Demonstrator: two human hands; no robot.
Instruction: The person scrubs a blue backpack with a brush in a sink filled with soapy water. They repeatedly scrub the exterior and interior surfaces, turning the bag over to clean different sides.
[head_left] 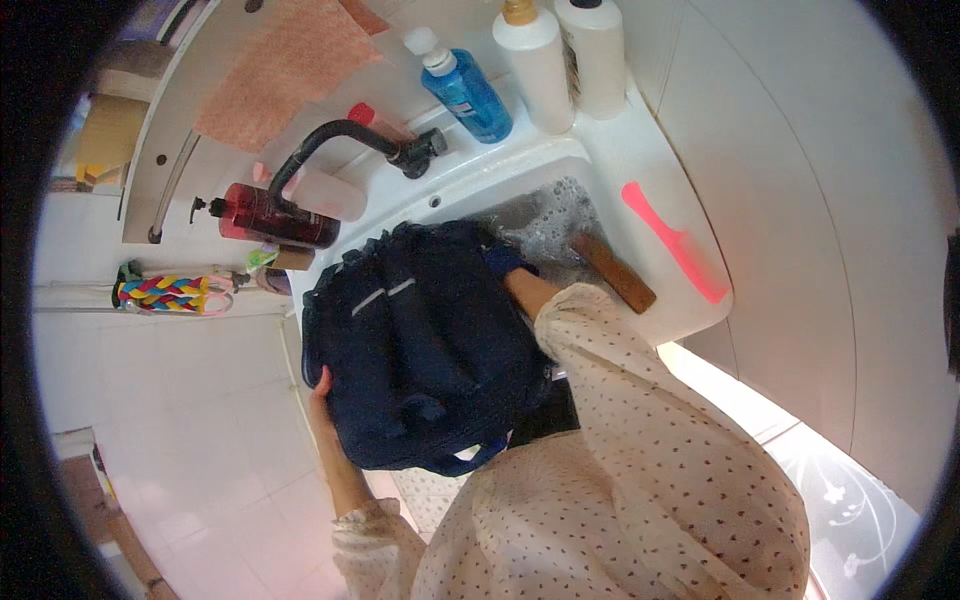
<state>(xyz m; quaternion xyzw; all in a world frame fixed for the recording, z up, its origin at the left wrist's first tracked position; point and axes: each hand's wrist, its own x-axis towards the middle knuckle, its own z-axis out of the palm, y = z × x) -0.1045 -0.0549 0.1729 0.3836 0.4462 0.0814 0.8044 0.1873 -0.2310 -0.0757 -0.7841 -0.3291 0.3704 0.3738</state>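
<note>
A dark navy backpack lies tilted over the left part and front edge of a white sink, its straps facing up. My left hand grips the backpack's left side, thumb showing on the near face and the other fingers behind it. At the backpack's right edge is my right hand, its fingers hidden in the dark blue fabric. Close to that hand, a brown wooden block-like piece rests aslant in the basin, partly in the foamy water.
A black faucet arches behind the backpack. Along the back ledge stand a blue pump bottle, white bottles and a dark red pump bottle. A pink comb lies on the right rim. An orange cloth hangs at upper left.
</note>
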